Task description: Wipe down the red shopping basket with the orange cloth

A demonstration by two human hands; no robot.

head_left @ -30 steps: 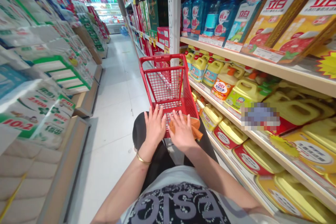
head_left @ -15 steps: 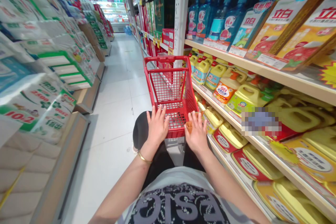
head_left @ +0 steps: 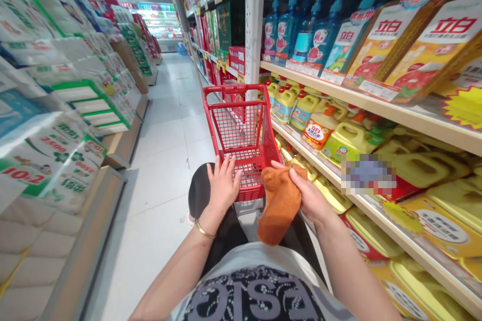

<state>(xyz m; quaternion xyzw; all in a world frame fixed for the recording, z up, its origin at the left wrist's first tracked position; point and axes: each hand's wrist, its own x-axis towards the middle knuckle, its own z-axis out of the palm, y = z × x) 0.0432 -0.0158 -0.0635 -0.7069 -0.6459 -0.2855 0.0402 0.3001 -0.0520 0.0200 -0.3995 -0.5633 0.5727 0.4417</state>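
An orange cloth [head_left: 279, 205] hangs from my right hand [head_left: 311, 193], its upper edge pinched between thumb and fingers. It droops over my right leg, in front of the red shopping basket cart [head_left: 251, 192]. My left hand [head_left: 223, 180] is open above my left knee, its fingers spread near the cart's left front corner, and holds nothing. Whether the left fingertips touch the cart I cannot tell. The cart's mesh basket shows nothing lying in it.
On my right, shelves [head_left: 301, 67] carry blue pump bottles [head_left: 318, 35] and yellow detergent jugs [head_left: 350, 138]. Stacked tissue packs [head_left: 48, 160] line the left side. A tiled aisle floor [head_left: 165, 125] runs ahead toward lit refrigerated shelves [head_left: 160, 20].
My right hand has turned and lifted the orange cloth, which was mostly hidden under its palm and now hangs in full view. My left hand stays nearly in place.
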